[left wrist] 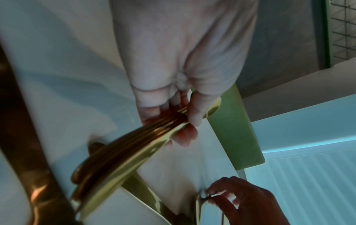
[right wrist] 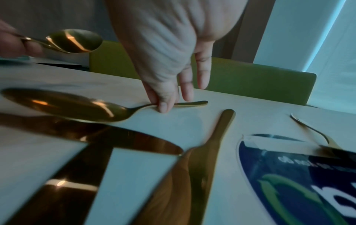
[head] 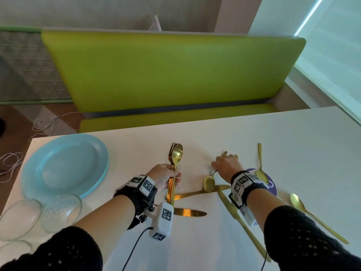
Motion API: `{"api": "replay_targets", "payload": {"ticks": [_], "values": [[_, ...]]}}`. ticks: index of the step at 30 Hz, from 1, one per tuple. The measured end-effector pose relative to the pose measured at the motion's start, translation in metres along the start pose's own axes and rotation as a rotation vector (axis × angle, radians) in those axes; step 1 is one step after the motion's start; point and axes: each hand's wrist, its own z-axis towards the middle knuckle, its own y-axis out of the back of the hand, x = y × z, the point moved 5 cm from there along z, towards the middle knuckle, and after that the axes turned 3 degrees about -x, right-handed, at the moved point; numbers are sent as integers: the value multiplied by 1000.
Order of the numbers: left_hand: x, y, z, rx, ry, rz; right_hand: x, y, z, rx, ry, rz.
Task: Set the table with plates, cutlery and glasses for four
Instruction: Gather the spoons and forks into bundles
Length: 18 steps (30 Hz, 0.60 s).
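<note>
Nearest, at 7 o'clock: clear ribbed glass tumblers [head: 61, 212] lying on their sides on the smooth white table [head: 293, 145], just beside the stack of pale blue round plates [head: 64, 165] at 9–10 o'clock.

Centre: left hand [head: 164, 178] clenched around a bundle of shiny gold forks and a spoon [head: 174, 159], handles gripped between thumb and curled fingers, heads pointing to 12 o'clock. Left wrist view shows the handles [left wrist: 123, 152] fanning out below the thumb, motion-blurred.

Under and just right of that hand: polished gold table knives [head: 189, 212] lie flat, crossing each other; one long knife [head: 240, 220] runs toward 5 o'clock.

Right hand [head: 227, 166] at 1 o'clock, palm down, thumb and index fingertip [right wrist: 163, 106] pinching the thin stem of a gold spoon [head: 209, 183] that lies on the table; bowl toward 6 o'clock, handle end poking out past the fingers; other fingers extended, tips at the tabletop.

At 3 o'clock: second gold spoon [head: 260, 169] with its bowl on a round dark blue sticker [head: 271, 187]; third gold spoon [head: 312, 214] further right, well apart.

Beyond the table at 12 o'clock: lime green padded bench [head: 172, 75], smooth vinyl look.
</note>
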Motion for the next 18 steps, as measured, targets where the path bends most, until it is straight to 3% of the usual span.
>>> {"api": "replay_targets", "payload": {"ticks": [4,7,9,11,14,18], "values": [[0,1,3,-30,-29,-25,2,10,2,-109,-18,155],[-3,4,3,-60,-44,-47,-9,27,7,-348,-227,456],[-5,4,2,-65,-51,-46,-14,43,5,-405,-399,763],[-8,3,1,-59,-53,-46,-6,49,2,-286,-454,1109],[-10,-2,-1,-29,-60,-83,24,43,-7,22,-401,1548],[-9,-14,-7,27,-54,-118,50,23,-20,219,-385,1710]]}}
